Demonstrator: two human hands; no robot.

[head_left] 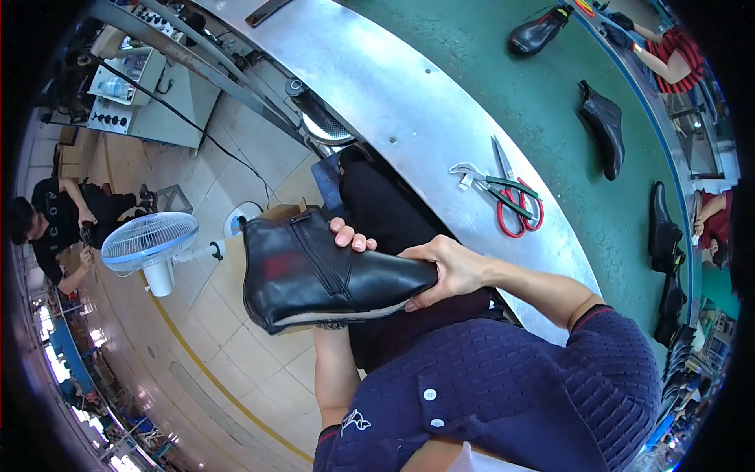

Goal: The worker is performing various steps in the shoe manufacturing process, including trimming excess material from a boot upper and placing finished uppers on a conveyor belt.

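Between my two hands lies a black leather ankle boot on its side, toe to the right. It has a side zipper, a pale sole edge and a reddish patch near the heel. My left hand is closed around the boot from behind; only its fingertips show over the upper edge, the rest hidden. My right hand grips the toe, thumb on one side and fingers on the other. On the metal bench edge to the right lie red-handled scissors and green-handled pincers, overlapping each other.
Beyond the metal edge runs a green belt with several black boots, including one boot lying on its side. A white-and-blue fan stands on the left. A seated person is further left; other people work across the belt.
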